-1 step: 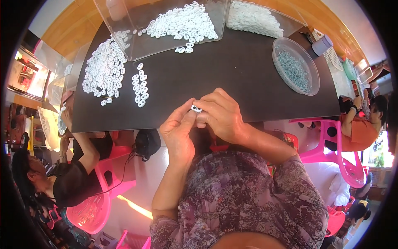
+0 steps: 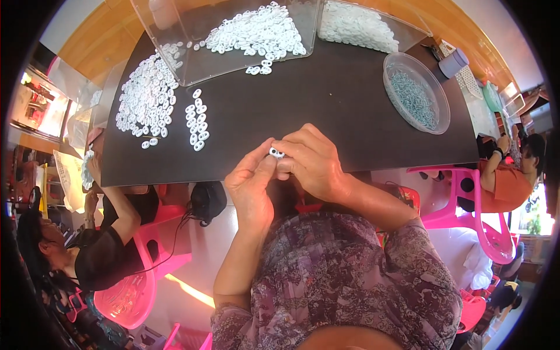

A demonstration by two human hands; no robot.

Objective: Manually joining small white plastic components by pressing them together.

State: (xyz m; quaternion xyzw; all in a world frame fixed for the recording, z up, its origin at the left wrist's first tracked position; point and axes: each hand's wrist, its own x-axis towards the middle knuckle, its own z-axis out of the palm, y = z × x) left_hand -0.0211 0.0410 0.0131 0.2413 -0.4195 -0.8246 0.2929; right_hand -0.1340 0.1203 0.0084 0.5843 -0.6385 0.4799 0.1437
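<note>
While L hand (image 2: 251, 189) and R hand (image 2: 312, 163) meet near the centre of the frame, their fingertips pinch btw. them one small white pc. (image 2: 276, 153) w/ dark holes, held over the near edge of the dark tabletop (image 2: 280, 111). Thumbs and fingers of both are closed upon it, so it is partly hidden.

At upper left of the frame lies a big pile of white oval pcs. (image 2: 146, 96), and to its right a short cluster (image 2: 198, 119) of the same kind, approx. two columns. At upper centre a clear box (image 2: 233, 74) holds more of them, w/ a few at its lower edge. Right of it stands a second clear container (image 2: 359, 29), also w/ whitish pcs.; at upper right, a round clear dish (image 2: 443, 111) w/ many thin blue-green pcs. (image 2: 411, 96) inside.
</note>
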